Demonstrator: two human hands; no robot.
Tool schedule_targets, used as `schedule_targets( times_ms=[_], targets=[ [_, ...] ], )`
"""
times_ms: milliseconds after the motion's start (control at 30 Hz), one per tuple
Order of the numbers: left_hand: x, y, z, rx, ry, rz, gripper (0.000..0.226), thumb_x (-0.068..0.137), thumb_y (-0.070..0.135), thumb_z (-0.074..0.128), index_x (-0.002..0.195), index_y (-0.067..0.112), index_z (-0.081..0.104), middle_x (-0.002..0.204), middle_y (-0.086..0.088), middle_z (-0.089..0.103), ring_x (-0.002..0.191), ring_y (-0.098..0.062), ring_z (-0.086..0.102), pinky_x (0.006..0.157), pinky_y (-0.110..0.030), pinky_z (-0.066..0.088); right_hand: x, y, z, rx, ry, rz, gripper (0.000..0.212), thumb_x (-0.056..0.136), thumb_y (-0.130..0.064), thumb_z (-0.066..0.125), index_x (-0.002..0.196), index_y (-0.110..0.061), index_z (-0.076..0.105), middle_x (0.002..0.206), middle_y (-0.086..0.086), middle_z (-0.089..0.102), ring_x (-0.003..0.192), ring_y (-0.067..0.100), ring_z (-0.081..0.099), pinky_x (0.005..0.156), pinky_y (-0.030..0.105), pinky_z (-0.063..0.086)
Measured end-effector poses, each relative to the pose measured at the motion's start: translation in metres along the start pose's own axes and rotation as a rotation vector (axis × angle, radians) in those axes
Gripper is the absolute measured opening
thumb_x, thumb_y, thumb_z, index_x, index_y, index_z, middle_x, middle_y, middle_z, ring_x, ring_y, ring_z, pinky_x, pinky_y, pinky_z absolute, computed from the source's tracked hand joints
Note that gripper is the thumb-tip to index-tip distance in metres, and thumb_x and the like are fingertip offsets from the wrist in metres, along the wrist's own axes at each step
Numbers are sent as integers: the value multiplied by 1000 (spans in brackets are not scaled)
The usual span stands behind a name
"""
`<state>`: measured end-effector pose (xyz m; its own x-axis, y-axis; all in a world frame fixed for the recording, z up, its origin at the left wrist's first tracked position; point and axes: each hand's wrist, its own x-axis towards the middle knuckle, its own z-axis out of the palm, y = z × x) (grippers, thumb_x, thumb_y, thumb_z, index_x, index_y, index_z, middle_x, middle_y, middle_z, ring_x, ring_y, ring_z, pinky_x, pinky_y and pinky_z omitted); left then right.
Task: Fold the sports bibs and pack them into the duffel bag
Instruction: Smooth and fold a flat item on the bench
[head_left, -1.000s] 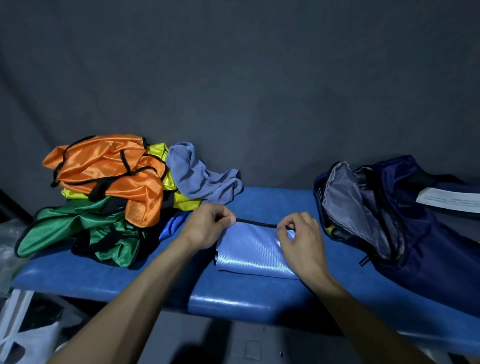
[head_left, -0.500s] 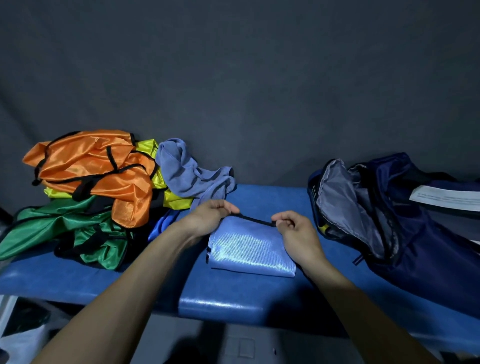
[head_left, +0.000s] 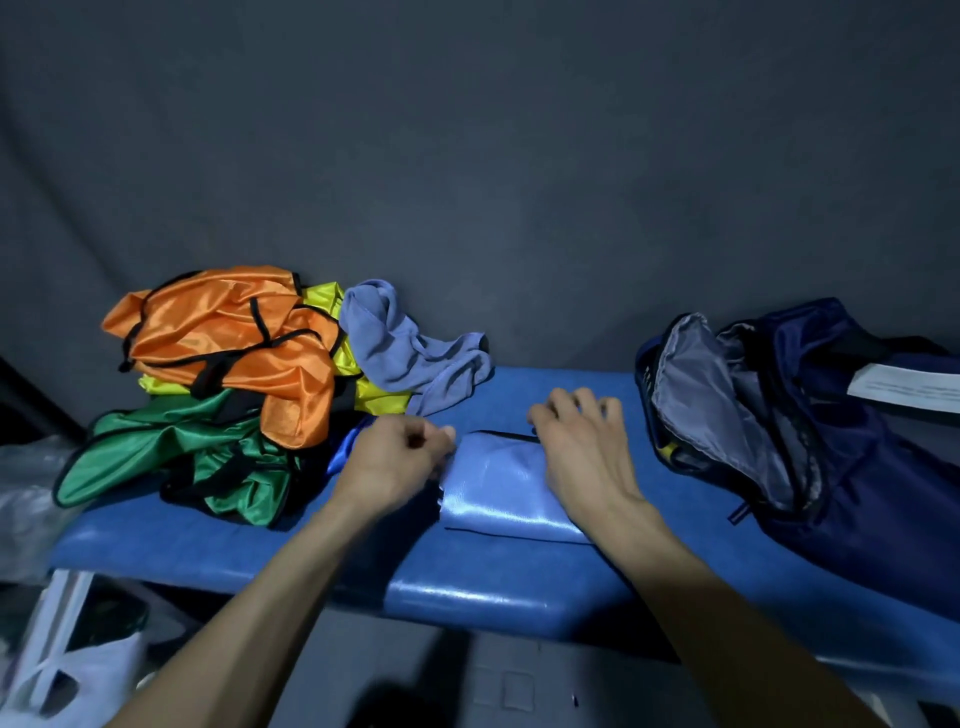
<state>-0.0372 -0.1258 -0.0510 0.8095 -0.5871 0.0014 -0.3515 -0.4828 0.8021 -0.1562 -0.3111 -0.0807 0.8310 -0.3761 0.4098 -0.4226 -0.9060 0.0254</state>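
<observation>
My left hand (head_left: 397, 457) pinches the folded blue bib (head_left: 506, 488) by its edge, right hand (head_left: 582, 447) lies flat on top. Folding looks done; next it goes right, into the duffel bag (head_left: 810, 415).

Right hand (head_left: 582, 457) now flat (fingers uncurled)

On the padded blue vinyl bench (head_left: 467, 592), the folded light-blue satin bib (head_left: 504, 493) lies central; the heap of orange, green and yellow bibs (head_left: 223, 384) sits at ten o'clock, the open navy fabric duffel bag (head_left: 831, 447) at three o'clock.
</observation>
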Motion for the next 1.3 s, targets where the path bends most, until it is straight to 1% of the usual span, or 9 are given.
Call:
schedule_targets(
  times_ms=[133, 233, 300, 467, 667, 833, 1000, 1133, 1300],
  targets=[
    [-23, 3, 12, 36, 73, -10, 44, 94, 43, 66, 58, 18, 61, 56, 4, 61, 56, -7, 56, 57, -23, 41, 18, -18, -9, 324, -267, -26, 26, 93, -16, 50, 113, -21, 66, 111, 0, 64, 105, 26, 57, 91, 39, 41],
    [-30, 0, 21, -78, 80, -48, 32, 89, 43, 72, 66, 21, 70, 57, 12, 62, 57, -5, 55, 57, -19, 42, 28, -26, -7, 712, -426, 71, 29, 92, -52, 49, 86, -30, 67, 90, -10, 70, 89, 17, 65, 84, 43, 54],
    [-35, 1, 26, -108, 82, -41, 26, 88, 38, 75, 73, 17, 73, 57, 13, 57, 57, -6, 51, 58, -23, 42, 33, -24, 1, 777, -410, 122, 30, 92, -49, 59, 69, -31, 61, 73, -11, 67, 77, 15, 65, 77, 43, 56],
    [-41, -8, 26, -86, 52, -42, 18, 90, 34, 72, 82, 20, 77, 73, -2, 71, 68, -17, 65, 73, -34, 54, 29, -29, 9, 745, -324, 223, 29, 95, -46, 60, 73, -27, 59, 70, -9, 64, 75, 17, 63, 68, 37, 52],
    [-33, -13, 23, -210, -2, -139, 25, 92, 30, 72, 71, 16, 70, 57, 12, 50, 58, -10, 47, 59, -25, 40, 23, -36, 11, 681, -250, 248, 25, 96, -47, 58, 84, -25, 63, 84, -11, 70, 84, 17, 64, 72, 35, 52],
    [-10, 6, 31, 176, 72, -146, 55, 92, 66, 52, 65, 18, 52, 58, 13, 58, 66, -17, 59, 59, -31, 38, 20, -39, 9, 695, -203, 213, 24, 96, -45, 59, 86, -24, 67, 84, -10, 70, 85, 16, 64, 70, 34, 50],
    [-4, 1, 39, 317, 88, -141, 46, 98, 58, 46, 78, 18, 58, 78, 1, 65, 84, -29, 61, 67, -36, 42, 8, -22, -8, 509, 12, 204, 24, 99, -40, 54, 89, -22, 67, 90, -5, 63, 91, 24, 56, 79, 41, 46],
    [-7, -2, 39, 320, 105, -131, 43, 100, 53, 40, 79, 18, 53, 86, -5, 66, 88, -33, 60, 68, -37, 40, -11, 6, -27, 217, -161, 334, 29, 103, -42, 48, 95, -19, 64, 103, 2, 62, 100, 29, 57, 74, 37, 44],
    [-3, 4, 37, 422, 101, -119, 36, 100, 43, 37, 86, 14, 52, 95, -9, 63, 93, -36, 57, 71, -37, 37, -17, 10, -10, 470, -225, 507, 33, 100, -47, 51, 80, -21, 57, 83, -3, 63, 79, 26, 60, 64, 34, 45]
  ],
)
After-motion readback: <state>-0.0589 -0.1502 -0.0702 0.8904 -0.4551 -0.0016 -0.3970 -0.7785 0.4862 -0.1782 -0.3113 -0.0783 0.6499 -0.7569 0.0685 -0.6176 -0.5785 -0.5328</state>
